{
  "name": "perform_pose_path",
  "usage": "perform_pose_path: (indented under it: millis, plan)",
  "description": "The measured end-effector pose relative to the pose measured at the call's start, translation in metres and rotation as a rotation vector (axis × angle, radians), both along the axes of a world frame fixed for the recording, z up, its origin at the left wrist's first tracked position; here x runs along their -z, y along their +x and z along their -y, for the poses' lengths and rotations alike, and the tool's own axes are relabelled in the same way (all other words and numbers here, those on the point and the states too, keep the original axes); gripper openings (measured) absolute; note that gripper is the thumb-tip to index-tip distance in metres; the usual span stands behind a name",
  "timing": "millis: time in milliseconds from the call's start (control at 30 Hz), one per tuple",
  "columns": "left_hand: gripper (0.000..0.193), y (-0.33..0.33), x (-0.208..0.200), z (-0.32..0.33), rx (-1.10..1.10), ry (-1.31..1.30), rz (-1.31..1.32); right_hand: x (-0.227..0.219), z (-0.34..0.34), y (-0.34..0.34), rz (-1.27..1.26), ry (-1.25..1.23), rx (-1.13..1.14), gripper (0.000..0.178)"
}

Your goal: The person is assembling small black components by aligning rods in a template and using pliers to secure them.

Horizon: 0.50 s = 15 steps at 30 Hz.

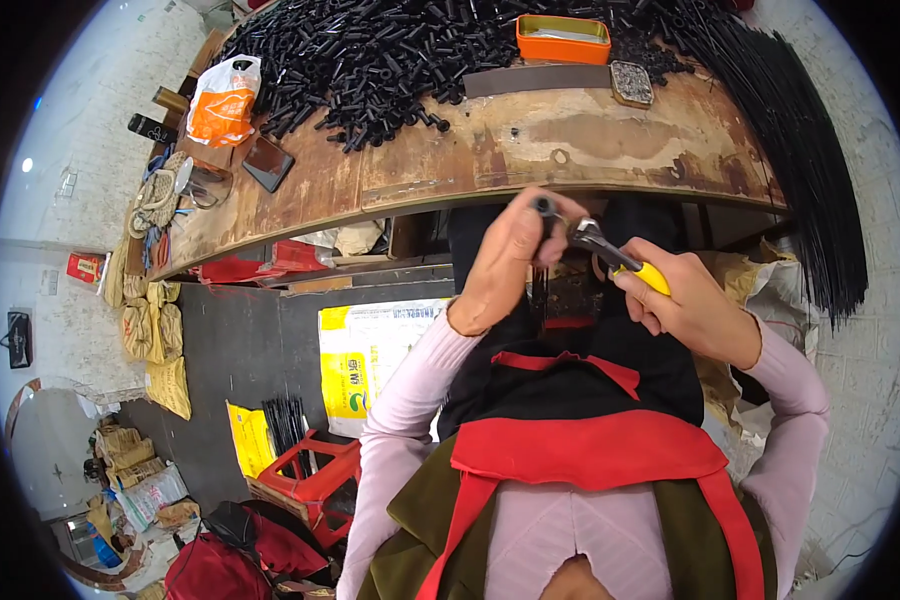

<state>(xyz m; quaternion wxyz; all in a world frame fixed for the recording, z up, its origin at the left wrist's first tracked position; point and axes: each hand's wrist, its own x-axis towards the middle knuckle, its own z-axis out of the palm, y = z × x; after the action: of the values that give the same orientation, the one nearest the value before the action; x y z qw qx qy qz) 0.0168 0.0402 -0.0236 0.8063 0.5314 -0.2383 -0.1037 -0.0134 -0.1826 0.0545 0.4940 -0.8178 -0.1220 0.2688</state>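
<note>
My left hand (502, 262) is closed around a small black tubular piece (543, 206), its round open end showing above the fingers. My right hand (692, 300) grips yellow-and-black-handled pliers (650, 277). The metal head of the pliers points toward my left hand and lies close beside the black piece; whether they touch I cannot tell. Both hands are over my lap, just in front of the wooden table (420, 180). On the far side of the table lies a large heap of similar black pieces (370, 75).
An orange tin (563, 40) and a small square grey-topped block (631, 84) sit at the back. Long thin black strands (815, 170) hang over the table's right end. A phone (268, 164), clear cup (208, 186) and plastic bag (222, 105) are at left; a red stool (320, 455) stands below.
</note>
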Motion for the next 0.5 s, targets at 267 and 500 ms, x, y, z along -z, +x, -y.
perform_pose_path:
  millis: [267, 500]
  plan:
    - [0.047, -0.005, 0.000, 0.006, 0.058, 0.043, 0.006, 0.017, 0.010, 0.001, 0.150, 0.161, -0.108, 0.035]
    - [0.047, -0.013, -0.008, 0.000, 0.042, 0.173, 0.027, -0.036, 0.008, 0.016, -0.249, -0.051, -0.179, 0.029]
